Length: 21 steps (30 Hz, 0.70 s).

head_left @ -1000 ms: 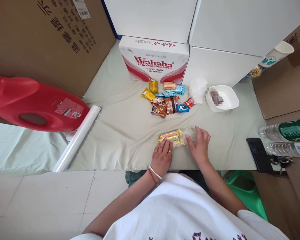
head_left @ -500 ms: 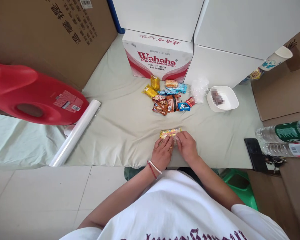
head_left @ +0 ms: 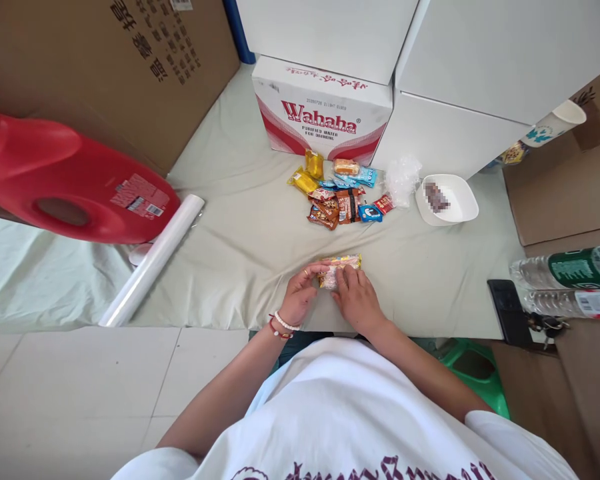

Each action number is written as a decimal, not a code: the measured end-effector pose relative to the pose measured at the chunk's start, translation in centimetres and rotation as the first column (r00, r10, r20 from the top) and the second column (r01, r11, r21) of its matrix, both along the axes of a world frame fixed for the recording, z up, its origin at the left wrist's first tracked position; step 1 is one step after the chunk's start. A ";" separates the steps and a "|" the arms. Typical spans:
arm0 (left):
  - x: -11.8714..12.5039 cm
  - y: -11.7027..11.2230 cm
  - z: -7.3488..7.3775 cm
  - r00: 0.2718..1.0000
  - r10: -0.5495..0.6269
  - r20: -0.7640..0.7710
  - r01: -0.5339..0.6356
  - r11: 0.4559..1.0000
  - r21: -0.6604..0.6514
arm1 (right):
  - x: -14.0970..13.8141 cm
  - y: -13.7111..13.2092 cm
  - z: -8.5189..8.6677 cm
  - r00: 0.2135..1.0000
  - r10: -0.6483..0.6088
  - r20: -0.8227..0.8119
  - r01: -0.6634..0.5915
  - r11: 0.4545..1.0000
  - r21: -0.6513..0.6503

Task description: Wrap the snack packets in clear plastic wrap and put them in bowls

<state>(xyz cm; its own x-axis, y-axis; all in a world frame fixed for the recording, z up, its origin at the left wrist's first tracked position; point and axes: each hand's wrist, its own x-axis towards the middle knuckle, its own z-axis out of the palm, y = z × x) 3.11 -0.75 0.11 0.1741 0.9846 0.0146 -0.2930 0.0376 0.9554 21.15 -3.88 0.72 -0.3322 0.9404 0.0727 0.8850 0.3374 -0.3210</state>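
Obs.: L hand [head_left: 300,293] at left end of yellow snack pkt [head_left: 347,259], fingertips against it, fingers half-bent; grip or mere contact, can't tell; R hand [head_left: 359,300] laid on pkt's near side, fingers bent onto it; firmness of hold, can't tell; pkt flat on cloth-covered surface [head_left: 250,267], nr front edge; assorted wrapped snacks [head_left: 349,205] grouped beyond pkt, well apart, just before Wahaha ctn [head_left: 325,113]; crumpled clear plastic [head_left: 401,180] to their right, then white bowl [head_left: 463,203], contents blurred; far L: white roll [head_left: 153,260] beside red jug [head_left: 100,193]; far R: phone [head_left: 510,310], two bottles [head_left: 583,270].
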 end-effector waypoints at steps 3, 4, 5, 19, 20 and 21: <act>-0.8 0.3 0.2 0.985 0.171 -0.007 -0.171 0.977 -0.125 | 0.7 1.4 0.2 0.997 0.072 0.026 -0.072 0.997 0.028; -1.2 0.3 0.2 0.973 0.228 -0.032 -0.230 0.960 -0.156 | 1.0 1.8 0.4 0.996 0.090 0.011 -0.090 0.996 0.016; -1.5 0.2 0.1 0.960 0.271 -0.064 -0.278 0.944 -0.177 | 1.4 2.2 0.8 0.996 0.090 -0.021 -0.090 0.996 0.002; 2.7 -1.5 1.9 0.993 0.067 -0.094 -0.094 0.940 -0.328 | 0.8 1.1 2.7 0.364 -0.476 -0.801 -0.130 0.825 -0.550; 3.1 -1.5 1.8 0.988 0.083 -0.134 -0.122 0.939 -0.322 | 0.7 0.7 2.4 0.417 -0.440 -0.795 -0.062 0.859 -0.508; 3.5 -1.5 1.6 0.982 0.089 -0.164 -0.138 0.939 -0.316 | 0.7 0.3 2.2 0.486 -0.401 -0.776 -0.010 0.886 -0.464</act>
